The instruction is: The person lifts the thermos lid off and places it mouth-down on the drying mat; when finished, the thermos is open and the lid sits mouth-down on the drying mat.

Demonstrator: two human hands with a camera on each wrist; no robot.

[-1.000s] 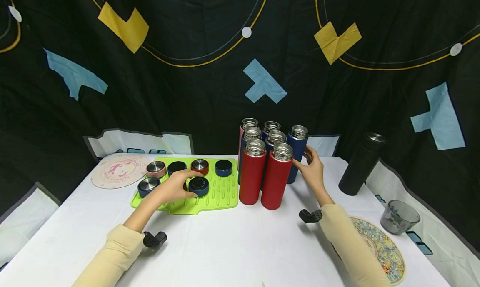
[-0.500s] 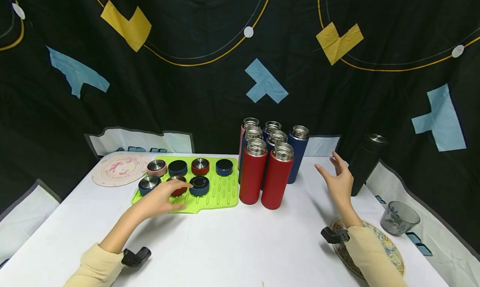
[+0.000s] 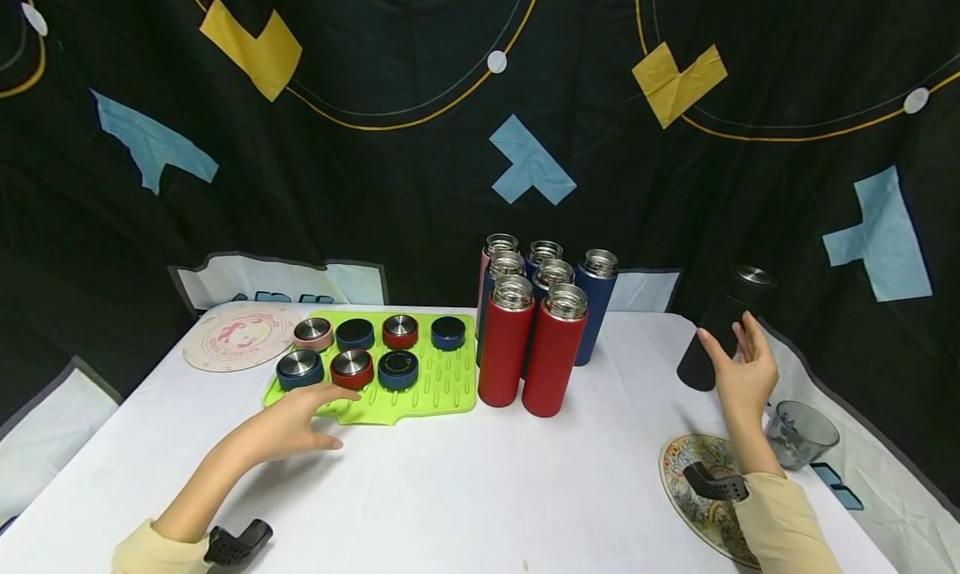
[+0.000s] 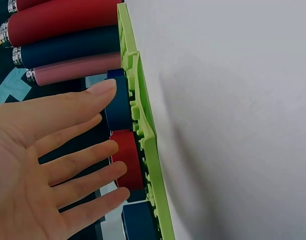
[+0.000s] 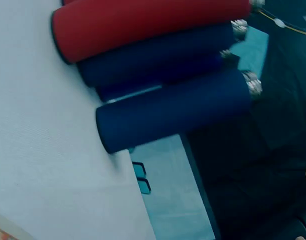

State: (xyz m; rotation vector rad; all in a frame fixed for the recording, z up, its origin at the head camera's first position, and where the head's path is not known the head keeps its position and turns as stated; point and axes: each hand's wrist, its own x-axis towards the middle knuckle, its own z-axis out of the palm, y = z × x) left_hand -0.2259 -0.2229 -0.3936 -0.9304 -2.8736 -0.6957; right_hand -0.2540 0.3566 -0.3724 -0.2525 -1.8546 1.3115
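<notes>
My left hand (image 3: 281,428), fingers spread and holding nothing, hovers at the front left edge of the green mat (image 3: 442,395). In the left wrist view its fingertips overlap a red lid (image 4: 127,160) and a blue lid (image 4: 118,102). Several bottle lids stand in two rows on that mat, among them a pink lid (image 3: 312,335) and a dark blue lid (image 3: 447,334). My right hand (image 3: 744,384), raised and holding nothing, partly covers the black bottle (image 3: 697,367) in the head view. Only bits of its fingertips show at the right wrist view's edge.
Lidless red bottles (image 3: 555,361) and blue bottles (image 3: 596,311) stand grouped right of the mat, with a pink one behind. A glass cup (image 3: 801,436) and a patterned round mat (image 3: 686,466) are at the right. A round pink-printed board (image 3: 240,338) lies far left.
My right hand has left the rear blue bottle and moved right to the black bottle. My left hand has drawn back from the lids, toward the near left, uncovering the front red lid.
</notes>
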